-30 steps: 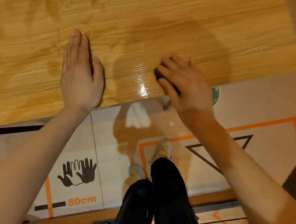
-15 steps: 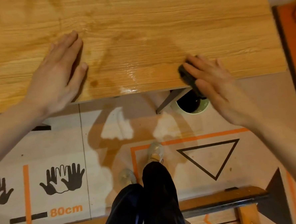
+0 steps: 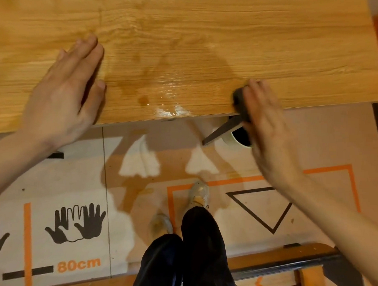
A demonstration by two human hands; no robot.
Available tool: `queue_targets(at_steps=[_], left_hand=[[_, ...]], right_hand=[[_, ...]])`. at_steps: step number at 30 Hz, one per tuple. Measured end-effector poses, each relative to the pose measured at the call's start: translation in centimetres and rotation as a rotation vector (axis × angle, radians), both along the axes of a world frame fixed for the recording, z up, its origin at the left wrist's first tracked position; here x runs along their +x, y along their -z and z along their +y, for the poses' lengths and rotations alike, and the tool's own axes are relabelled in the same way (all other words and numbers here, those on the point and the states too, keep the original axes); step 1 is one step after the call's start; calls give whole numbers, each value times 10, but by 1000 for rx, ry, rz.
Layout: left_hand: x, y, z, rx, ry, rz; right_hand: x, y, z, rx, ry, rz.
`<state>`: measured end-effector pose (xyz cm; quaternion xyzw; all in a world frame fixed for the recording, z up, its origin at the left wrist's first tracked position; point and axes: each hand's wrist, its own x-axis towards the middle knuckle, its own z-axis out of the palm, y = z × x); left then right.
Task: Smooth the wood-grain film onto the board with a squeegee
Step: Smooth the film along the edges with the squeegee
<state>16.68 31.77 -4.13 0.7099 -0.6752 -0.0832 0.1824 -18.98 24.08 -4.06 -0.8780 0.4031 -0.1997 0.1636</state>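
The board (image 3: 199, 31) fills the top of the view, covered in glossy wood-grain film with wet patches (image 3: 168, 109) near its front edge. My left hand (image 3: 63, 97) lies flat on the film at the left, fingers together. My right hand (image 3: 268, 124) grips a dark squeegee (image 3: 240, 106) at the board's front edge on the right. The squeegee overhangs the edge and is mostly hidden under my fingers.
A dark table leg (image 3: 220, 132) and a cup (image 3: 238, 139) sit below the board's edge. The floor sheet (image 3: 78, 227) shows hand symbols, "80cm" and an orange square with a triangle. My legs (image 3: 182, 260) stand in the middle. A wooden frame (image 3: 302, 268) lies at the bottom right.
My right hand has slid the squeegee rightward along the board's front edge, and it now overhangs the edge. My left hand stays flat on the film, fingers angled right.
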Motion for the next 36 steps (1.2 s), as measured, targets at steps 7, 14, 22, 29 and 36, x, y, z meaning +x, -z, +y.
queue_targets(at_steps=[7, 14, 22, 29, 36], left_hand=[[-1, -4, 2, -23, 27, -4], [-4, -3, 2, -44, -3, -66], [6, -5, 1, 10, 14, -34], [77, -12, 35, 3, -140, -11], [84, -7, 42, 11, -187, -20]], right_hand=[[74, 9, 16, -220, -293, 31], [19, 6, 11, -170, -76, -50], [79, 9, 18, -268, -329, -34], [54, 1, 24, -138, -165, 8], [159, 13, 45, -363, -443, -72]])
